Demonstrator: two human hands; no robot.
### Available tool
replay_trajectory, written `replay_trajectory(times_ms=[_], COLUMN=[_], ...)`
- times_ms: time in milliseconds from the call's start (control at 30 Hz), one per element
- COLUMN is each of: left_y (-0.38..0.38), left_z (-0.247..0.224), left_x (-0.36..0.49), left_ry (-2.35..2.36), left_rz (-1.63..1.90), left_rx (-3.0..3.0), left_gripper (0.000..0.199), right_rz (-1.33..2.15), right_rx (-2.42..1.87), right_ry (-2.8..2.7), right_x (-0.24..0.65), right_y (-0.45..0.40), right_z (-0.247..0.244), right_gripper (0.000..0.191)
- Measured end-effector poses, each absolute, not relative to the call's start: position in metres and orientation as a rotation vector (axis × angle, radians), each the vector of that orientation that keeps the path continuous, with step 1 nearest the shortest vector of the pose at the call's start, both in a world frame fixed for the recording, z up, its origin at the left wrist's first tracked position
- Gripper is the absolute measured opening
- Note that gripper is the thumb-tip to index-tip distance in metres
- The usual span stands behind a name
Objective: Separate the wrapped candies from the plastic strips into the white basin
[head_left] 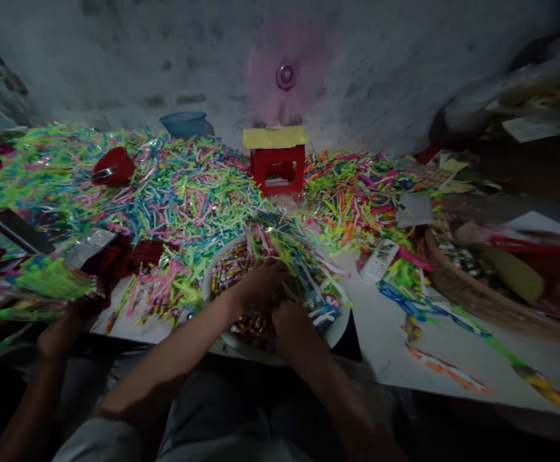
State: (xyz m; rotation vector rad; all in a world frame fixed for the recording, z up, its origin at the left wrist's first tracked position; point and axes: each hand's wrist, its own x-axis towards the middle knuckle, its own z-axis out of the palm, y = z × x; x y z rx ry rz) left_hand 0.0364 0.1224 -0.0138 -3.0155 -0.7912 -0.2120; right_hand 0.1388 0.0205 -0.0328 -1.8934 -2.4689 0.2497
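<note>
A round white basin (212, 273) stands in front of me at the table edge. Small, colourfully patterned sticks (234, 262) fill its left and lower part, and thin plastic strips (308, 269) lie over its right side. My left hand (263, 282) reaches across the sticks from the left, fingers bent down among them. Close beside it, my right hand (293, 330) is closed, knuckles up, over the sticks. Both hands touch the basin's contents. Whatever the fingers grip is hidden by the hands and the dim light.
A large heap of coloured strips (188, 179) covers the table behind. On it sit a red stool (277, 170), a red scoop (116, 168) and a blue bowl (183, 123). A pink fan (286, 76) spins behind. At left, another person's hand (61, 330) holds a bundle. A basket (476, 292) stands right.
</note>
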Motion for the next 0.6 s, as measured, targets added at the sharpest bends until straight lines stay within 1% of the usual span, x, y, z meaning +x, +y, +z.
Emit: replay_trajectory(times_ms=[100,200,300,367,433,500,533,600], left_y=[0.121,0.121,0.112,0.099,0.081,0.061,0.052,0.036], left_z=[-0.017,-0.018,-0.010,0.000,0.011,0.019,0.021,0.024], left_x=[0.037,0.030,0.014,-0.002,-0.018,-0.031,-0.036,-0.043], left_ry=[-0.761,-0.771,-0.899,-0.965,-1.005,-1.067,-1.109,-1.212], left_rz=[-0.180,-0.201,-0.326,-0.493,-0.646,-0.688,-0.667,-0.633], left_rx=[-2.983,-2.970,-2.984,-3.070,-3.219,-3.367,-3.422,-3.480], left_gripper=[0.042,0.038,0.026,0.022,0.023,0.024,0.026,0.031], right_rz=[0.275,0.296,0.307,0.359,0.459,0.568,0.607,0.670], right_rx=[-1.836,-1.605,-1.312,-1.227,-1.197,-1.215,-1.250,-1.356], right_ry=[-2.429,-2.233,-1.921,-1.710,-1.510,-1.338,-1.292,-1.325], right_x=[0.140,0.142,0.152,0.164,0.177,0.186,0.188,0.187], right_y=[0.018,0.009,-0.008,-0.021,-0.032,-0.039,-0.040,-0.041], right_z=[-0.035,-0.033,-0.031,-0.032,-0.035,-0.039,-0.040,-0.041], right_gripper=[0.016,0.015,0.007,0.003,0.009,0.004,0.009,0.025])
